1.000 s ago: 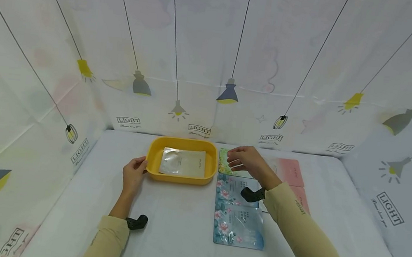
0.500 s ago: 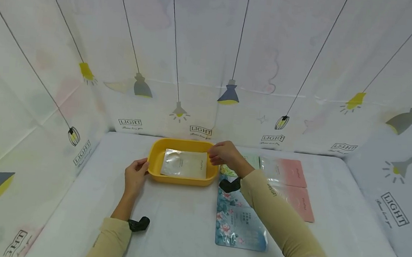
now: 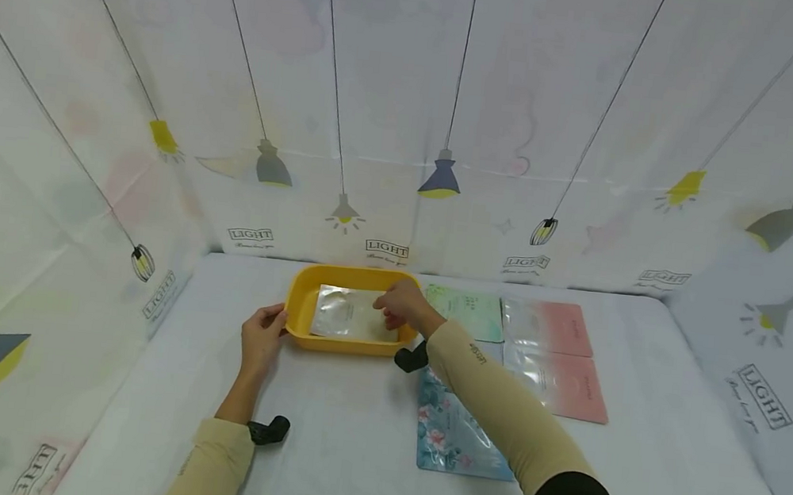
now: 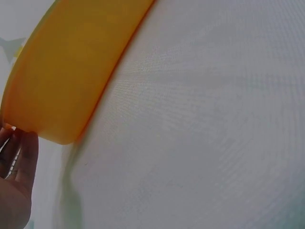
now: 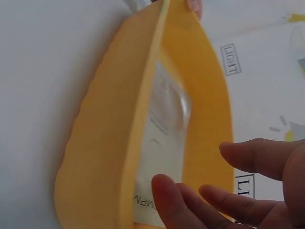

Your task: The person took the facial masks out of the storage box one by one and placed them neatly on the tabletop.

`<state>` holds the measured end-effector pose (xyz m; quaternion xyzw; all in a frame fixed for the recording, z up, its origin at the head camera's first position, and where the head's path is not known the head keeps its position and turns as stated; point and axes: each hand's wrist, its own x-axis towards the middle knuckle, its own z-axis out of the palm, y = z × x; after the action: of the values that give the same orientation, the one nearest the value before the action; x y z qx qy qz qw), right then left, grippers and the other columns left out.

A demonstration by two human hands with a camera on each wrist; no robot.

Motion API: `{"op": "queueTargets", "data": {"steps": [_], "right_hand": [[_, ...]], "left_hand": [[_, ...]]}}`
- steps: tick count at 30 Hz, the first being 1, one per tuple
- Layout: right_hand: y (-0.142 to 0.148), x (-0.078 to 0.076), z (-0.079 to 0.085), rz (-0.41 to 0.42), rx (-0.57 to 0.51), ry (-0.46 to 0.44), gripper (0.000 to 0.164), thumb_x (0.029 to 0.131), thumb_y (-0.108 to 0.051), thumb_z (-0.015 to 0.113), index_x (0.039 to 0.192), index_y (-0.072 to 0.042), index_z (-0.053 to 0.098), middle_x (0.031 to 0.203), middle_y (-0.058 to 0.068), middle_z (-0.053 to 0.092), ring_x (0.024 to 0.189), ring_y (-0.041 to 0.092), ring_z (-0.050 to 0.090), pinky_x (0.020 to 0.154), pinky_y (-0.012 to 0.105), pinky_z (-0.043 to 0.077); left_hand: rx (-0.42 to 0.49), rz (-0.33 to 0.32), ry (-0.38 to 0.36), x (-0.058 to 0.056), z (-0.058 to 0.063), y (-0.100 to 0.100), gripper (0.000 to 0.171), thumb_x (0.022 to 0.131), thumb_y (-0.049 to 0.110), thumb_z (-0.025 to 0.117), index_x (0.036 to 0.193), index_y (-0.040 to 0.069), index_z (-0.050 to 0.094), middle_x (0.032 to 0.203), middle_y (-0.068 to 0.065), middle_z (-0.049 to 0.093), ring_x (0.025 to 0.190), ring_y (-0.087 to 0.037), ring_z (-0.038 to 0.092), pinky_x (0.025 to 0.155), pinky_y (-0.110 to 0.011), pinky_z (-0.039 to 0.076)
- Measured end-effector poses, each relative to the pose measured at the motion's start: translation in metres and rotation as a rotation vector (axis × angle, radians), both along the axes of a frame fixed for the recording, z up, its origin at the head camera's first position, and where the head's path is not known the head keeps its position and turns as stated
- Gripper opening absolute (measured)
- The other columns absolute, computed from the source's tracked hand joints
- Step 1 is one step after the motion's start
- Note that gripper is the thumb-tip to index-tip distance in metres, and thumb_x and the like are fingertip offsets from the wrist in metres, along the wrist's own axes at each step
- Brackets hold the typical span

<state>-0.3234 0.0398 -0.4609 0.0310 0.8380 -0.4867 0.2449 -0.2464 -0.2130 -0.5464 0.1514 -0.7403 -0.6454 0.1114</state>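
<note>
A yellow plastic tray (image 3: 347,346) stands on the white table, with a silver-and-cream face mask packet (image 3: 343,314) lying flat inside. My left hand (image 3: 260,344) pinches the tray's left end; in the left wrist view its fingers (image 4: 27,157) press the outer wall, and in the right wrist view a fingertip (image 5: 194,5) shows over the rim. Over the tray's right end reaches my right hand (image 3: 401,302), covering part of the packet. Seen from the right wrist, its thumb and fingers are spread apart above the packet, holding nothing.
Right of the tray lie a green packet (image 3: 472,312), two pink-and-silver packets (image 3: 564,327) and blue floral packets (image 3: 446,436), partly under my right forearm. A white curtain printed with lamps (image 3: 394,120) stands along the table's back edge.
My right hand has moved left from above the green packet to over the tray, reaching in above the silver-and-cream packet. The left hand keeps its hold on the tray's end.
</note>
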Motion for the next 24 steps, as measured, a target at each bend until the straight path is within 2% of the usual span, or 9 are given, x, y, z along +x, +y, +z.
{"op": "queueTargets", "data": {"steps": [4,7,10,13,15,19,22,24], "right_hand": [[-0.007,-0.009,-0.015,0.067,0.237,0.024,0.025,0.086,-0.014,0.073,0.098,0.004,0.061,0.058,0.002,0.044,0.050,0.021,0.056,0.072,0.040,0.062],[-0.010,-0.014,-0.024,0.169,0.401,0.065,0.025,0.085,-0.017,0.074,0.093,0.003,0.061,0.062,0.004,0.047,0.050,0.021,0.058,0.058,0.033,0.060],[-0.012,-0.015,-0.031,0.244,0.498,0.135,0.018,0.084,-0.014,0.072,0.089,0.002,0.064,0.069,0.004,0.048,0.056,0.018,0.052,0.051,0.025,0.049],[-0.013,-0.015,-0.034,0.284,0.577,0.199,0.011,0.083,-0.009,0.070,0.085,0.001,0.066,0.070,0.004,0.049,0.062,0.018,0.044,0.052,0.024,0.037],[-0.014,-0.015,-0.036,0.292,0.606,0.214,0.009,0.084,-0.007,0.068,0.079,-0.001,0.064,0.067,0.004,0.047,0.061,0.018,0.042,0.052,0.025,0.034],[-0.015,-0.015,-0.038,0.276,0.596,0.214,0.020,0.085,-0.006,0.065,0.068,-0.005,0.055,0.061,0.002,0.040,0.057,0.017,0.039,0.049,0.024,0.031],[-0.016,-0.014,-0.040,0.236,0.555,0.215,0.021,0.086,-0.006,0.064,0.067,-0.006,0.054,0.061,0.002,0.040,0.057,0.017,0.040,0.049,0.024,0.032],[-0.016,-0.014,-0.040,0.196,0.517,0.211,0.016,0.086,-0.006,0.063,0.071,-0.004,0.059,0.062,0.002,0.043,0.059,0.017,0.043,0.051,0.023,0.034]], "left_hand": [[-0.003,-0.019,-0.001,0.001,0.000,0.002,0.033,0.100,0.018,0.055,0.126,-0.003,0.057,0.129,-0.020,0.060,0.113,-0.032,0.061,0.074,-0.009,0.054],[0.000,0.000,0.012,0.001,0.001,0.002,0.030,0.100,0.015,0.055,0.124,-0.003,0.059,0.127,-0.020,0.061,0.111,-0.032,0.062,0.073,-0.008,0.053],[0.003,0.004,0.028,0.000,0.001,0.002,0.030,0.099,0.014,0.056,0.123,-0.004,0.059,0.126,-0.021,0.061,0.110,-0.032,0.061,0.073,-0.007,0.053],[-0.001,-0.006,0.031,0.000,0.001,0.002,0.031,0.100,0.015,0.056,0.124,-0.004,0.058,0.127,-0.022,0.061,0.112,-0.032,0.061,0.074,-0.007,0.053],[-0.008,-0.013,0.025,0.000,0.001,0.002,0.032,0.100,0.016,0.055,0.124,-0.004,0.058,0.127,-0.022,0.060,0.113,-0.033,0.061,0.074,-0.007,0.053],[-0.005,-0.003,0.025,0.000,0.001,0.002,0.031,0.099,0.016,0.056,0.124,-0.004,0.058,0.127,-0.021,0.061,0.112,-0.032,0.061,0.073,-0.007,0.053],[-0.006,0.000,0.033,0.001,0.001,0.001,0.030,0.099,0.015,0.056,0.123,-0.004,0.059,0.126,-0.020,0.061,0.112,-0.032,0.061,0.073,-0.007,0.053],[-0.008,-0.003,0.037,0.002,0.001,0.000,0.030,0.099,0.015,0.056,0.123,-0.004,0.059,0.126,-0.020,0.062,0.111,-0.031,0.062,0.073,-0.008,0.053]]}}
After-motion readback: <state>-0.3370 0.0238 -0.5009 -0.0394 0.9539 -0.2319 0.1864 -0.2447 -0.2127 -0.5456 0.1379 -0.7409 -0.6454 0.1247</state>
